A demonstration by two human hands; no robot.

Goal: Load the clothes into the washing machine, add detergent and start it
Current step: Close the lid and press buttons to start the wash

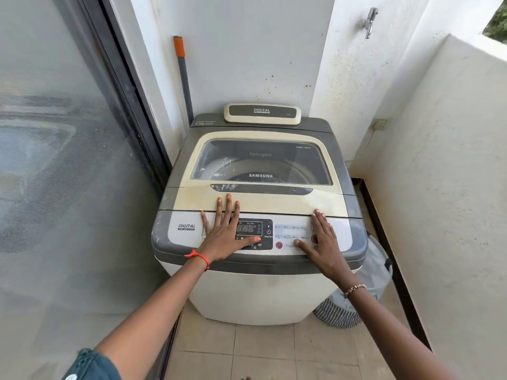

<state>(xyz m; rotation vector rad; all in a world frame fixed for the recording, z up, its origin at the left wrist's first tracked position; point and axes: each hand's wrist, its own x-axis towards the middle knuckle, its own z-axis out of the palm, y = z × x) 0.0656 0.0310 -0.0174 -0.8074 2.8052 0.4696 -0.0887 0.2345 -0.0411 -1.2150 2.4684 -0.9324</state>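
A top-loading washing machine (258, 286) stands in a narrow balcony corner with its cream lid (263, 200) closed; through the lid's window the drum shows. My left hand (225, 234) lies flat with spread fingers on the control panel (285, 237), fingertips reaching the lid's front edge and thumb beside the lit digital display (248, 229). My right hand (323, 242) lies flat on the panel's right part, over the buttons. A bag with striped cloth (356, 297) sits on the floor to the machine's right, partly hidden behind my right forearm.
A screened sliding door (68, 160) runs along the left. A grey pole with an orange tip (182, 75) leans in the corner behind the machine. A white parapet wall (444, 174) closes the right side. Tiled floor (260, 352) lies in front.
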